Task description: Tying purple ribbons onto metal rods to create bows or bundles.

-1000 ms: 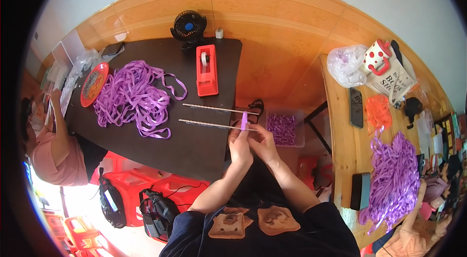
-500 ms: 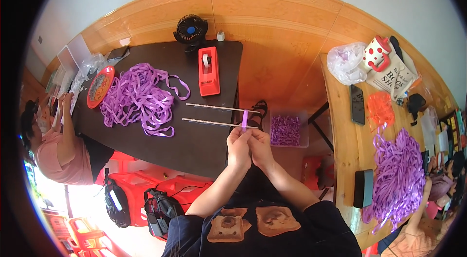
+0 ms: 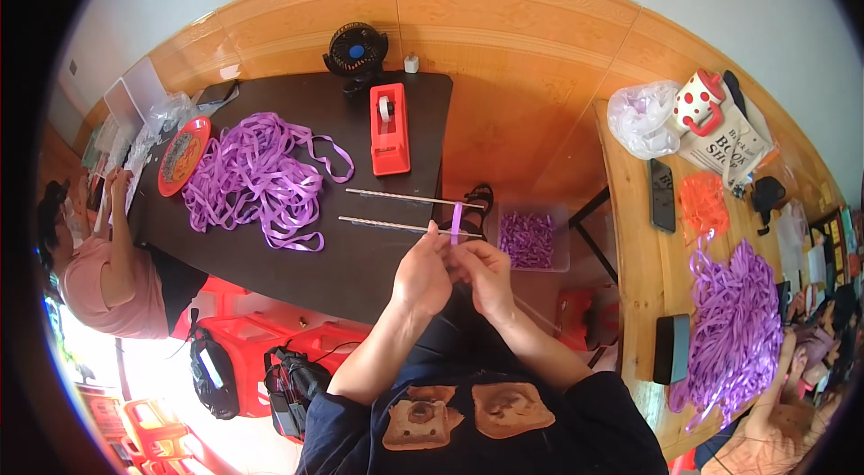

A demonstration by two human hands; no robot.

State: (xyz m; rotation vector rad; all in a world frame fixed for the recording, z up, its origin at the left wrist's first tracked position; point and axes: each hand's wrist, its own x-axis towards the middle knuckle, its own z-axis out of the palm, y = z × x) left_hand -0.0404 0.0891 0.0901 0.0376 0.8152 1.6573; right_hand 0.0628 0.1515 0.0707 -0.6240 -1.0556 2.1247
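Two thin metal rods [image 3: 382, 222] jut out side by side over the right edge of the dark table [image 3: 360, 277]. A short purple ribbon [image 3: 456, 223] spans both rods near their right ends. Just below the nearer rod, my left hand [image 3: 423, 277] has its fingers curled in toward the ribbon's lower end; what they hold is hidden. My right hand [image 3: 487, 279] meets it from the other side, thumb and fingers pinched on the ribbon's lower end. A big tangle of purple ribbon [image 3: 256, 178] lies on the table to the left.
On the dark table stand a red tape dispenser [image 3: 390, 129], a black fan [image 3: 356, 52] and a red plate [image 3: 184, 156]. A clear bin [image 3: 560, 241] of purple pieces sits below. More ribbon [image 3: 733, 331] and a phone [image 3: 661, 194] lie on the wooden table. A person [image 3: 108, 277] works at far left.
My hands, earlier pressed together at the ribbon's lower end, have moved slightly apart. The left has shifted left and turned, the right a little to the right. The rods stay put.
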